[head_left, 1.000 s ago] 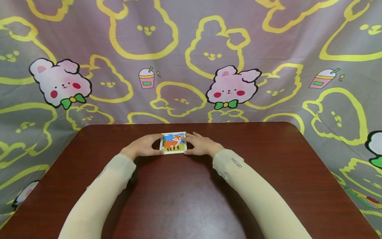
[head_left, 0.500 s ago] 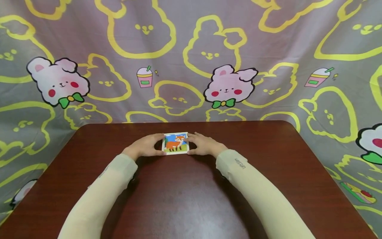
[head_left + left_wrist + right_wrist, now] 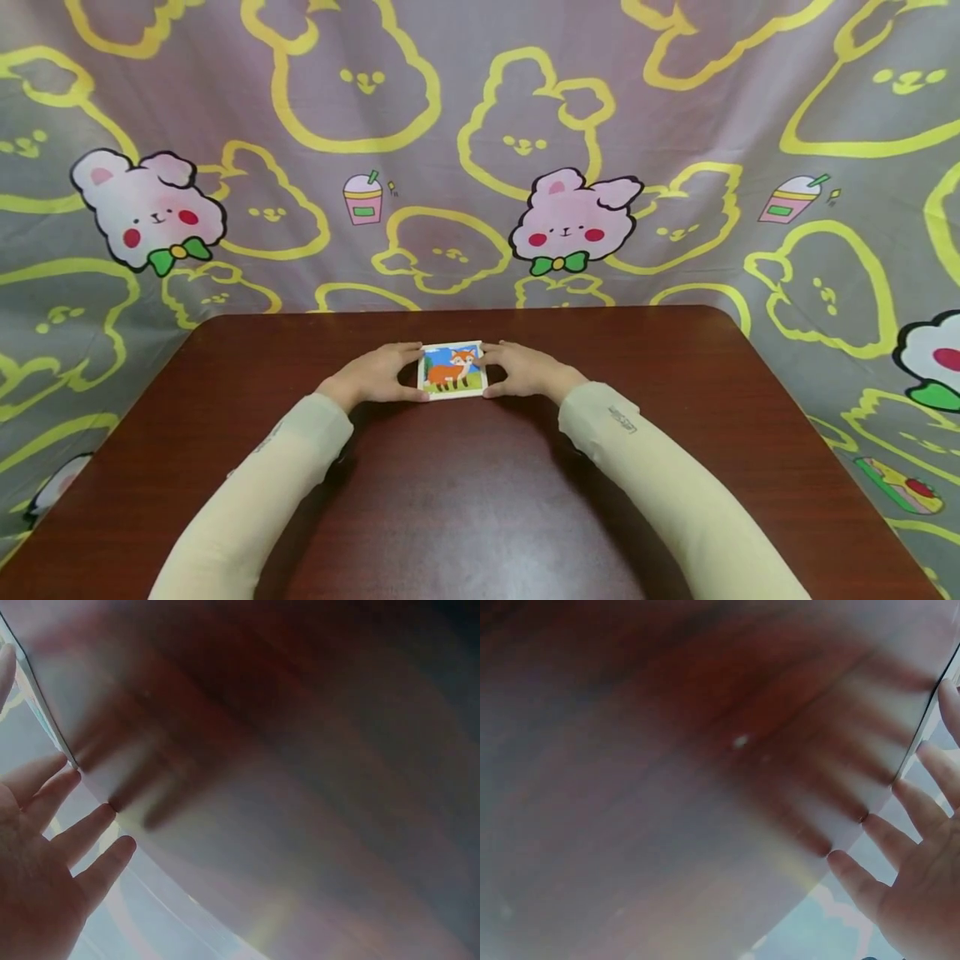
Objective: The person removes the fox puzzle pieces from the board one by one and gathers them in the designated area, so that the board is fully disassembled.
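Note:
In the head view, a small square fox picture (image 3: pixel 454 369) with a white border lies face up towards the far side of the brown table. It shows an orange fox on grass under a blue sky. My left hand (image 3: pixel 378 373) grips its left side, thumb at the near corner and fingers at the far corner. On the opposite side my right hand (image 3: pixel 531 372) holds it the same way. Each wrist view shows spread fingers, some with their tips at the picture's edge (image 3: pixel 46 712) and others on the table top; the rest of the picture is out of sight there.
The dark red-brown table (image 3: pixel 450 500) has a rounded far edge and shines near the front. Behind it and at both sides hangs a grey curtain (image 3: pixel 442 108) with yellow outlines and rabbit heads. Pale sleeves cover both forearms.
Both hands have moved the fox picture a little to the right and slightly nearer over the table, keeping hold of its two sides. The head view has shifted slightly.

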Motion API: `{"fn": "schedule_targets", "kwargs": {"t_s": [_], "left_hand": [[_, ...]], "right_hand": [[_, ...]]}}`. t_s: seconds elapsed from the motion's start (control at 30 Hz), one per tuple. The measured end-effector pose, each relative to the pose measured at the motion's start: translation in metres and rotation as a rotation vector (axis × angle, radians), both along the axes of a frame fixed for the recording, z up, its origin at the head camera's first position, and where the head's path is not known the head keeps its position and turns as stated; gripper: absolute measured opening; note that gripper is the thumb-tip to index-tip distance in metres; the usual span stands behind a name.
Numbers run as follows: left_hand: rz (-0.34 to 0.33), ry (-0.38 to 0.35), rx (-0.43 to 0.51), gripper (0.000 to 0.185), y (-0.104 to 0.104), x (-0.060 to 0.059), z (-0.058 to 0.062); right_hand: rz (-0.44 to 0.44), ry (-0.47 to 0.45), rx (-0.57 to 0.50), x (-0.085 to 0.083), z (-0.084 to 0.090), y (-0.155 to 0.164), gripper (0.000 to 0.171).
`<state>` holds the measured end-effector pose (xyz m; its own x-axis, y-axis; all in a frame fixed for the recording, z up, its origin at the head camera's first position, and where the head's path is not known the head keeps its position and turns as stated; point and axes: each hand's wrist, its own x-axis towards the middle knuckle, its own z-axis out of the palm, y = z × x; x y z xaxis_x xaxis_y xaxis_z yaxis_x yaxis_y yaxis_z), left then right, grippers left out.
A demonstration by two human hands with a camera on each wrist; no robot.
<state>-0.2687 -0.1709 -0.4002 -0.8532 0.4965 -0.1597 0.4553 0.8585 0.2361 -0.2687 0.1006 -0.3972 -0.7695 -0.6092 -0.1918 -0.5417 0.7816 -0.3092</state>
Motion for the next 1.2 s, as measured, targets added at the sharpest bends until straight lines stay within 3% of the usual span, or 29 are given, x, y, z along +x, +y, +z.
{"fn": "schedule_targets", "kwargs": {"t_s": [0.23,0.77,0.93,1.2], "left_hand": [[-0.040,0.040,-0.044,0.089,0.009,0.003,0.002],[-0.062,0.068,-0.105,0.087,0.024,0.016,0.005],[-0.072,0.070,-0.114,0.086,0.028,0.022,0.006],[-0.109,0.082,-0.147,0.084,0.033,0.034,0.009]], "right_hand": [[-0.012,0.029,-0.019,0.007,0.000,0.013,0.061],[-0.030,0.068,0.018,0.022,0.002,0.023,0.060],[-0.032,0.026,-0.027,0.028,0.001,0.027,0.059],[0.038,-0.012,-0.076,0.037,0.000,0.037,0.058]]}}
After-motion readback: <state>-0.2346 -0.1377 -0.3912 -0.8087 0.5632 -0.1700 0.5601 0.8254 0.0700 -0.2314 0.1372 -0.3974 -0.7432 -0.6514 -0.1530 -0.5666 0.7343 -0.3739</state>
